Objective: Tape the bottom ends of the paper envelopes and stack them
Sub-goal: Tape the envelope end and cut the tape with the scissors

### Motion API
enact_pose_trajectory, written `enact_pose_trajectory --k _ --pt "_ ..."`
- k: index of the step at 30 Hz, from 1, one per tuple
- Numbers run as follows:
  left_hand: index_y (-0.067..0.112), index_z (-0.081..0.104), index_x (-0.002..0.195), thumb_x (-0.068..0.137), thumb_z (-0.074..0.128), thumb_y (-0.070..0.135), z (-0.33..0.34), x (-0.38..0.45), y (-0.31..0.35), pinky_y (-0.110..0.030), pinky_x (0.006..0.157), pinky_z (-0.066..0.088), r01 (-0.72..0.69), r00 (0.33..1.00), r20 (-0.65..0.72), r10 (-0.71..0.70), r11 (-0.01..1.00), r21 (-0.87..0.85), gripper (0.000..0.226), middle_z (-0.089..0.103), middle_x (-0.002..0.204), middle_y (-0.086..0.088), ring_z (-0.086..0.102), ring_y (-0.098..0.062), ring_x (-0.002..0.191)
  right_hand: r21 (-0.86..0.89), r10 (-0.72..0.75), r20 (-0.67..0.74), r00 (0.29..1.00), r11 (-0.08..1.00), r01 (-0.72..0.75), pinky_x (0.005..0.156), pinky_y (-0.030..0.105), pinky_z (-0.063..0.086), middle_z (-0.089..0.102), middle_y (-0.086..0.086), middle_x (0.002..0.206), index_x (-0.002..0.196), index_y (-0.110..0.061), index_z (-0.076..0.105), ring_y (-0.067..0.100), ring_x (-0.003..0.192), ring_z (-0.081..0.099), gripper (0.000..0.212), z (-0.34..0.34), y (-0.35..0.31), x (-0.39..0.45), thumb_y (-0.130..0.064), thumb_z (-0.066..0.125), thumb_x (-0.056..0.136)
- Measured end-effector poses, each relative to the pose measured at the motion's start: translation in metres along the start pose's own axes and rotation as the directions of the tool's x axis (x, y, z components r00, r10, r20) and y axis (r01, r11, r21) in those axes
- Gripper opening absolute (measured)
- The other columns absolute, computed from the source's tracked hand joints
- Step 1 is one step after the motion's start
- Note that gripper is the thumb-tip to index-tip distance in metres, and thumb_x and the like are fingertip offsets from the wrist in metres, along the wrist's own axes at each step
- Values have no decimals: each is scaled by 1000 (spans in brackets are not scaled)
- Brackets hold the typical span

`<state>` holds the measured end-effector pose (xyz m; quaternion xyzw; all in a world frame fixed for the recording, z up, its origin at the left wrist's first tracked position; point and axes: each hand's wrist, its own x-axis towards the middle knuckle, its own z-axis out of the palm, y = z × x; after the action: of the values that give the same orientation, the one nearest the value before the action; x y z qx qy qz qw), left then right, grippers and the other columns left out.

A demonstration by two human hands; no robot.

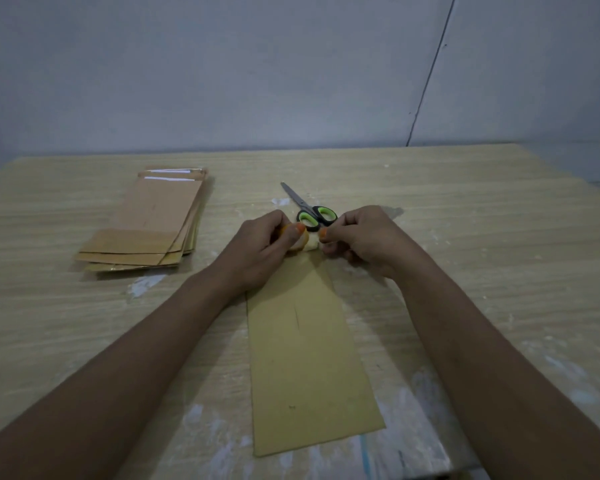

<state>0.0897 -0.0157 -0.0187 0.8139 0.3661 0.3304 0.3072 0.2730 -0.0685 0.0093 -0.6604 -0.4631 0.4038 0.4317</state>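
Just before the scissors [310, 211], both hands' grip pinches tape [307, 242] over the envelope [309, 358]; uneven pulling could wrinkle it.

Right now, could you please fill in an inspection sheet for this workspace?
Surface: wooden table with pale smears and white patches.
Job's things: one paper envelope flat in front; envelope stack at left, taped ends showing; tape roll over the envelope's far end.
Clutter: scissors, closed, lying just beyond the hands.
Hands: left hand grips the tape roll; right hand pinches what seems the tape's free end.
Cables: nothing seen.
Surroundings: plain grey wall with a dark seam at right.
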Motion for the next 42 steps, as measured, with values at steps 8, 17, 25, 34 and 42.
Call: enact_pose_trajectory --k 8,17,25,34,42 --pt "17 57 74 96 62 36 2 2 1 -33 59 39 32 1000 -3 -31 998 59 29 61 71 -7 48 -12 62 -99 1 -33 999 995 -4 46 23 45 72 17 72 73 -1 66 11 45 55 15 0 5 1 -5 69 87" --pt "7 64 78 83 71 45 1 4 -2 -38 61 43 106 994 -24 -105 993 57 38 64 72 -10 54 -24 66 -132 -36 -103 994 991 22 46 22 48 64 17 62 72 2 64 14 44 54 11 6 8 2 2 70 81" --pt "8 61 71 98 58 39 4 7 1 -34 63 37 132 990 -47 -129 990 47 41 57 68 -6 49 -17 64 -130 -45 -110 993 991 31 48 24 50 63 16 62 73 5 66 15 46 54 8 7 9 3 7 70 79" --pt "0 67 77 92 66 38 6 8 0 -26 56 36 179 984 -26 -179 984 -14 41 54 64 -7 44 -6 55 -159 -31 -99 995 987 15 48 23 52 64 16 63 65 -2 64 15 47 56 18 6 6 4 6 72 79" --pt "4 64 66 86 72 31 11 10 2 -14 47 33 210 975 -77 -210 978 -7 35 51 54 4 43 -3 48 -236 -56 -120 991 971 26 45 22 51 63 16 61 66 0 64 11 39 53 15 8 5 5 4 71 79"
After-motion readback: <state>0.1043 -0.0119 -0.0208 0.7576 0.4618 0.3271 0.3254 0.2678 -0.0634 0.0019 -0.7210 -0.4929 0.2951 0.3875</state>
